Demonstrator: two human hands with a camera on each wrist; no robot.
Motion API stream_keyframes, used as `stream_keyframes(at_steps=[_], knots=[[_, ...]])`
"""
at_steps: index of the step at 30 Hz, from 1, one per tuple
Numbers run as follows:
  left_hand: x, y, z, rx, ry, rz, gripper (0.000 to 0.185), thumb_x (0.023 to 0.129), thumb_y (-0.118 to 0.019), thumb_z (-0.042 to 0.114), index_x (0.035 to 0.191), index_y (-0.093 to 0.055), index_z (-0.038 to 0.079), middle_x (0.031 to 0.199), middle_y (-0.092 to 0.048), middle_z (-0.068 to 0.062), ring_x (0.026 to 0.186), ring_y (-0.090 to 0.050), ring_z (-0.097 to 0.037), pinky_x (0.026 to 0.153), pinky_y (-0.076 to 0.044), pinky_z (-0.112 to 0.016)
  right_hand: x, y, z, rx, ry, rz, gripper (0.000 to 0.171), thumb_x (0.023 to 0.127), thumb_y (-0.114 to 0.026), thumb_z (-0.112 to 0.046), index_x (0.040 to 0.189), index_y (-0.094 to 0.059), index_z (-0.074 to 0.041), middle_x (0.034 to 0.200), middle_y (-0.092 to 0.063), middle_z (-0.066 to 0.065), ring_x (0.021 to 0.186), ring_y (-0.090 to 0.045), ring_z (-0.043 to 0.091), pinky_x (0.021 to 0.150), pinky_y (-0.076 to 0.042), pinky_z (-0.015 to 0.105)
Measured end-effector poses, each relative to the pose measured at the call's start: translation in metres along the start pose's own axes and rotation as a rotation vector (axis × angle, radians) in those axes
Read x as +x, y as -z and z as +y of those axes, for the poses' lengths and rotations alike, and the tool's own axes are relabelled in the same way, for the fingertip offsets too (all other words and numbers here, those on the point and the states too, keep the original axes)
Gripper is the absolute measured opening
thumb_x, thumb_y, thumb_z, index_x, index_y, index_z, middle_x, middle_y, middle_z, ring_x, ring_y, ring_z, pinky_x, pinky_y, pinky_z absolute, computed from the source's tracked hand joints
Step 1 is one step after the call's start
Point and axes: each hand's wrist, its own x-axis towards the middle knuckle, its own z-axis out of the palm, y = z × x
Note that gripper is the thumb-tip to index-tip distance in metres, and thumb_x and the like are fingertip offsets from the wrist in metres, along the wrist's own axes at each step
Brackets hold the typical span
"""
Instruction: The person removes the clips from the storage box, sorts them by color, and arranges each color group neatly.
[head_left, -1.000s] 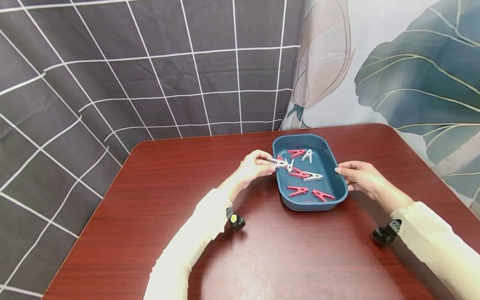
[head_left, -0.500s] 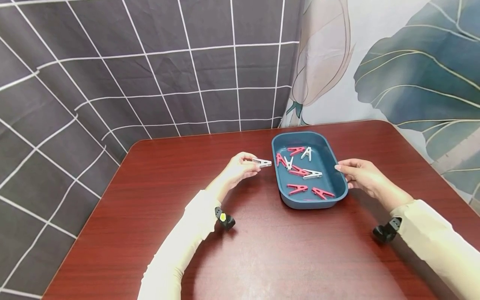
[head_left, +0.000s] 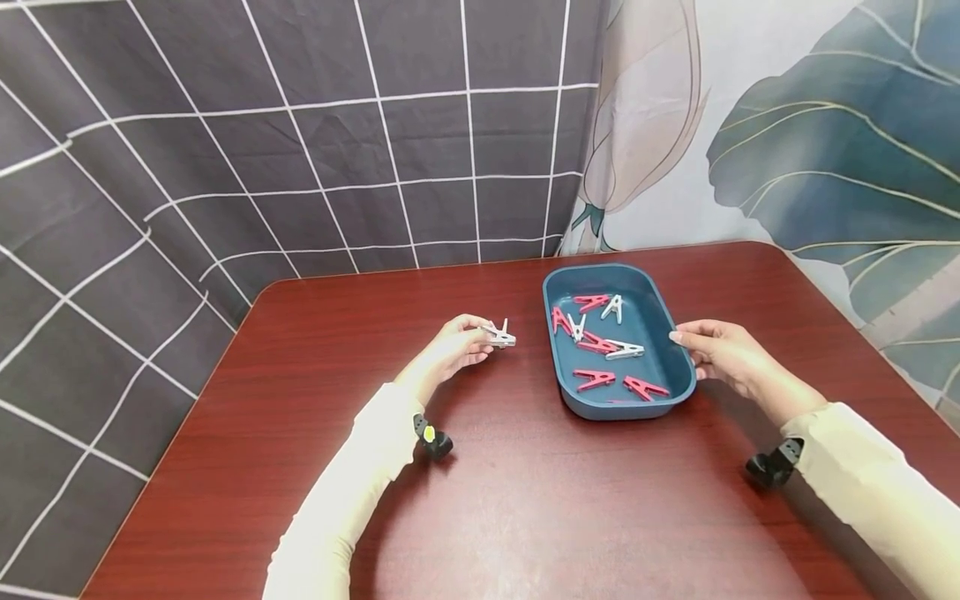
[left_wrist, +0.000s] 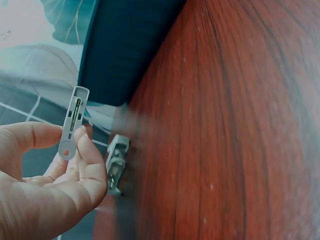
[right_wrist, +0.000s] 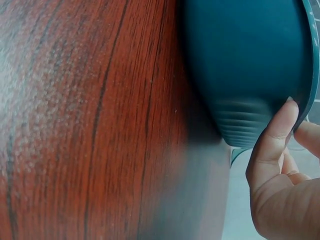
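Note:
My left hand [head_left: 457, 343] is over the table, left of the blue plastic box [head_left: 557, 379]. Between its thumb and fingertips it pinches a white clothespin [left_wrist: 73, 122], whose metal spring shows in the left wrist view. Another white clothespin [left_wrist: 117, 162] appears just past the fingers, low by the tabletop. My right hand [head_left: 722, 354] grips the box's right rim, thumb [right_wrist: 282, 120] laid along the wall. Inside the box lie several pink clothespins [head_left: 595, 379] and a few white clothespins [head_left: 626, 350], spread over its floor.
The box stands on a dark red wooden table [head_left: 600, 500] towards its back right. Behind the table hang a grey curtain with white grid lines [head_left: 435, 142] and a leaf-patterned curtain [head_left: 817, 150]. Small black cameras [head_left: 772, 467] sit at both wrists.
The left hand has drawn a white clothespin leftward from over the box, past its left rim, to above the table. The right hand has kept its hold on the rim.

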Motion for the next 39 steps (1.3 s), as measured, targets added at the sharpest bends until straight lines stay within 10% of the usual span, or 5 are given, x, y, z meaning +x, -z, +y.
stream_keyframes(at_steps=[22,39], knots=[[0.015,0.013,0.006,0.177,-0.006,-0.053,0.024,0.089,-0.057,-0.005,0.111,-0.052,-0.012,0.075,-0.061,-0.001,0.062,-0.057,-0.006,0.060,-0.051,-0.017,-0.002,0.000,0.001,0.017,0.028,0.007,0.059,0.096,-0.055,-0.033,0.133,-0.038,0.008,0.076,-0.061,-0.012,0.066,-0.058,0.008,0.063,-0.053,0.023],[0.000,0.040,0.045,0.478,-0.012,-0.111,0.020,0.092,-0.053,-0.004,0.110,-0.052,-0.013,0.073,-0.056,-0.002,0.064,-0.055,-0.009,0.069,-0.054,-0.026,-0.001,-0.001,0.001,-0.005,0.041,0.001,0.061,0.096,-0.054,-0.034,0.135,-0.036,0.010,0.077,-0.062,-0.012,0.067,-0.059,0.008,0.063,-0.053,0.023]])
